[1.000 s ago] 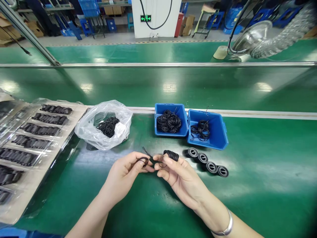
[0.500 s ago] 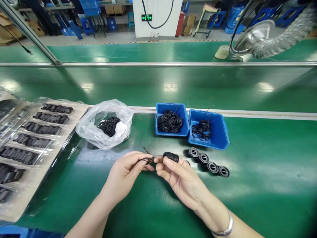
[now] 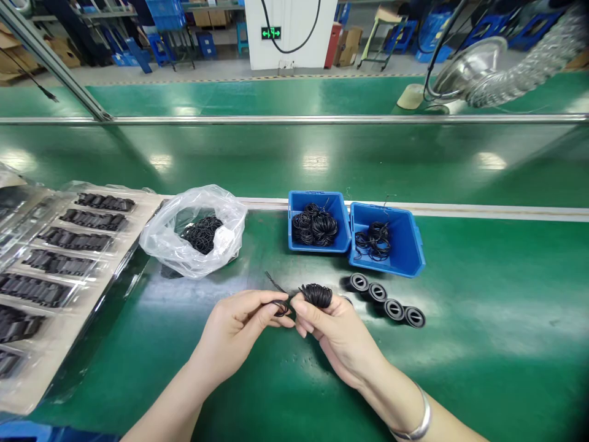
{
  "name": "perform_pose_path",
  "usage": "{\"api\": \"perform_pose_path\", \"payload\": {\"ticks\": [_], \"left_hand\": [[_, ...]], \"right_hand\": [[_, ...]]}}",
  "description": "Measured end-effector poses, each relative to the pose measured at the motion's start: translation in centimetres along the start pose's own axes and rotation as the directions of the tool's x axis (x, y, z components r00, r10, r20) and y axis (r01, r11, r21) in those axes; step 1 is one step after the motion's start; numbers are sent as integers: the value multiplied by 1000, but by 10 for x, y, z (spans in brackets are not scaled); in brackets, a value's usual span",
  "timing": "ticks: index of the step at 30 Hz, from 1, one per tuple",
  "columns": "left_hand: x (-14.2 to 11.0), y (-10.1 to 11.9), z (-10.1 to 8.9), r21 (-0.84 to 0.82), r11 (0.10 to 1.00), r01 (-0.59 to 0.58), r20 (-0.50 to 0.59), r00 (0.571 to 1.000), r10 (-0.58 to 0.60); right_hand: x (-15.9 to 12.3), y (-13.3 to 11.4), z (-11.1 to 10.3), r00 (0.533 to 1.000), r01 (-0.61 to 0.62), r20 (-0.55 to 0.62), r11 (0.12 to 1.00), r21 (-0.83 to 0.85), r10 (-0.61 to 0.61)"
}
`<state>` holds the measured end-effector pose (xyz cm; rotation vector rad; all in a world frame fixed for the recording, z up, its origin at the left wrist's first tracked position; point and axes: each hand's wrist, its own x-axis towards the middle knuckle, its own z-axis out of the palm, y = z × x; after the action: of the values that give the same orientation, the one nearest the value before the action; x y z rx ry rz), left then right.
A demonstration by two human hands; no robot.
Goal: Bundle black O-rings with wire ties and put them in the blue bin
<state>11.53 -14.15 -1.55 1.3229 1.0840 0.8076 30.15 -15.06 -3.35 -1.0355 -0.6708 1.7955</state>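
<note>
My left hand [image 3: 230, 334] is closed in a pinch on a few thin black O-rings [image 3: 280, 309], which hang as loops below the thumb and forefinger. A dark thin strand [image 3: 275, 282] sticks up and to the left from between the fingertips. Close beside it, my right hand [image 3: 347, 341] is closed round a bundle of black O-rings [image 3: 317, 296], fanned out above the forefinger. The fingertips of both hands nearly meet. Behind them, a blue bin [image 3: 346, 222] holds several bunches of O-rings, and a second blue bin [image 3: 409, 248] has a few loose bunches.
A clear plastic bag [image 3: 159, 236] of black rings stands left of the bins. Several black round parts [image 3: 394, 309] lie in a row on the green table [image 3: 497, 344]. Trays of black parts [image 3: 59, 264] are at the left. A metal rail [image 3: 294, 120] crosses behind.
My right hand's fingers have drawn in toward my left fingertips. The bundle has spread into a wider fan. Both hands sit slightly lower.
</note>
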Motion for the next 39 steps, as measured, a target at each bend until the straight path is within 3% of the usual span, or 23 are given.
{"api": "perform_pose_path", "payload": {"ticks": [8,14,19,22,28,35,39], "left_hand": [[1,1,0,213,969,-123,-10,992,128],[0,0,-1,36,999,-28,30,999,27],[2,6,-4,-66,994,89,-96,991,-95],[4,9,-4,-98,986,134,-141,979,-147],[5,7,-1,-148,978,148,-44,987,-156],[1,6,-8,172,985,26,-28,999,-22],[1,9,-9,234,972,-19,-37,999,28]], "right_hand": [[-3,4,1,999,2,34,996,-88,1],[-2,0,-1,998,24,50,1000,-15,-23],[-1,-6,-3,996,-64,81,971,231,46],[0,-9,-3,997,-64,63,956,286,48],[2,-9,-2,996,-80,55,956,280,67],[1,-9,-2,995,-82,68,971,226,69],[-2,-9,1,998,-62,37,986,157,57]]}}
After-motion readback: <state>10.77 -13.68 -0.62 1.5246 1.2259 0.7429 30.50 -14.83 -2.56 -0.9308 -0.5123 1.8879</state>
